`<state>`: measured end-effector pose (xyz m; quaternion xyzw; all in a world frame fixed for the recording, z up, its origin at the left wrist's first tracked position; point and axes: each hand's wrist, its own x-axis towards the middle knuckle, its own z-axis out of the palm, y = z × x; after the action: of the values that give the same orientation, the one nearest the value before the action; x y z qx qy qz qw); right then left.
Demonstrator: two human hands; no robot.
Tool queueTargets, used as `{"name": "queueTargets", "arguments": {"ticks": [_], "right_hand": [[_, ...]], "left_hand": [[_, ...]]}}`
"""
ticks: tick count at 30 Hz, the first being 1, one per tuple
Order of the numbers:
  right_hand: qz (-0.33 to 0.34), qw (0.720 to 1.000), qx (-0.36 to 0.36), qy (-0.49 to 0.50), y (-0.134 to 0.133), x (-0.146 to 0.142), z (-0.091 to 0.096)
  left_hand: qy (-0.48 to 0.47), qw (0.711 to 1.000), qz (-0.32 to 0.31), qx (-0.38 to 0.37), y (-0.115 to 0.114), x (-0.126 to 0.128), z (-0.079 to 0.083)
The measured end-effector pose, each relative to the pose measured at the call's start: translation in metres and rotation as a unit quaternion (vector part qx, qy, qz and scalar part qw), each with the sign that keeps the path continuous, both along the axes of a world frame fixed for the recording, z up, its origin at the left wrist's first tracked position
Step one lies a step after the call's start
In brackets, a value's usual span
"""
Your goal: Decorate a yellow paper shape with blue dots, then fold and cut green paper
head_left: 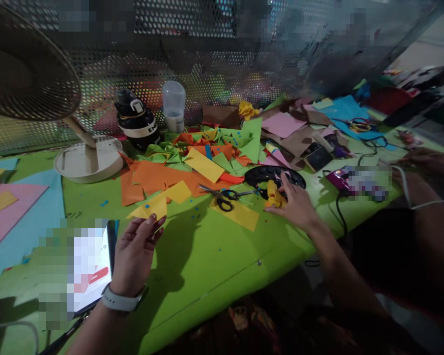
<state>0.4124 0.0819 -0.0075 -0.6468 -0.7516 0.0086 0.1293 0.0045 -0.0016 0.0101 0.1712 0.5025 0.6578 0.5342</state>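
My left hand [138,241], with a pale watch on its wrist, pinches a small piece of yellow paper [153,206] just above the green tabletop. Tiny blue paper bits show on and around that piece. Farther right, my right hand [296,204] has its thumb and fingers around a small yellow plastic tool [273,195], whose exact kind I cannot make out. Behind this tool sits a black round tray [255,173], partly covered by my fingers. Between my hands lie black-handled scissors [225,199], blades apart, near a flat yellow paper strip [240,217].
Orange paper [159,177] and many green scraps pile up behind the scissors. A fan [89,158], a dark bottle [138,123] and a clear bottle [173,106] stand at the back. A phone [92,271] lies left. Another person's hands [422,165] are at the right.
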Motion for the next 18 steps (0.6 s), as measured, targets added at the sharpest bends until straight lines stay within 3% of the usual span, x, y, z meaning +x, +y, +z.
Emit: {"name": "queueTargets", "arguments": {"ticks": [4,7,9,12,18], "right_hand": [[0.056,0.998,-0.008,-0.030,-0.017,-0.022,0.032],[0.205,0.978,-0.021,0.025,-0.026,-0.071,0.044],[0.263,0.963,-0.048,0.046,-0.025,-0.111,0.040],[0.298,0.951,-0.064,0.044,-0.015,-0.162,0.025],[0.310,0.948,-0.074,-0.013,0.005,-0.200,0.013]], "left_hand": [[-0.010,1.000,0.003,0.001,0.001,0.000,-0.001],[-0.023,1.000,0.020,-0.003,0.003,-0.001,0.001],[-0.031,0.999,0.035,-0.006,0.004,-0.002,0.001],[-0.035,0.998,0.042,-0.013,0.005,-0.005,-0.003],[-0.034,0.999,0.030,-0.029,0.005,-0.007,-0.009]]}}
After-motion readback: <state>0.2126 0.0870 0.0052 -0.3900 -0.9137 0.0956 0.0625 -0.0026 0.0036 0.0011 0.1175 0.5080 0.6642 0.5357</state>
